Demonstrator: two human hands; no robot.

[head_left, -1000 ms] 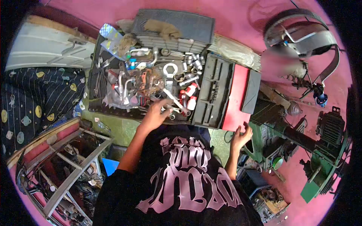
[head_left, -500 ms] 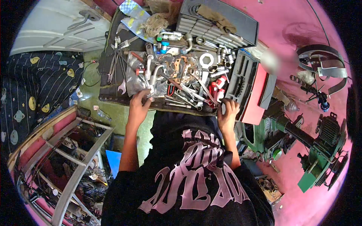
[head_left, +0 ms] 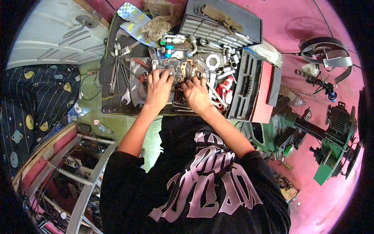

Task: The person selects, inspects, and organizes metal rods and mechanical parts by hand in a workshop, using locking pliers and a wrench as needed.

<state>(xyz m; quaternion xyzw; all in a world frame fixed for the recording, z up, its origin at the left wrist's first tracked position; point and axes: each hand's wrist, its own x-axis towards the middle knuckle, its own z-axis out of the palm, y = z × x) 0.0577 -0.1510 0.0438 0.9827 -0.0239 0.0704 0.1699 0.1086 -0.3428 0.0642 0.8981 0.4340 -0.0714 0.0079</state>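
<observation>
My left hand reaches over the pile of tools, its fingers bent down around something I cannot make out beside a red-ended tool. To its right, my right hand rests with fingers apart on the tools below the copper-coloured gaskets, holding nothing I can see. Near it are a ring-headed wrench, red-and-white tubes and several combination wrenches. An open-end wrench lies left of my left hand. Both hands hide the tools beneath them.
A grey tool case with a brown cloth stands behind the tools. A divided tray and a red panel border the right side. A metal-framed rack stands lower left; a green machine stands at right.
My right hand has moved left from the tubes to the middle of the tools. My left hand has gone forward and slightly right, over the chrome wrenches. The view has shifted slightly.
</observation>
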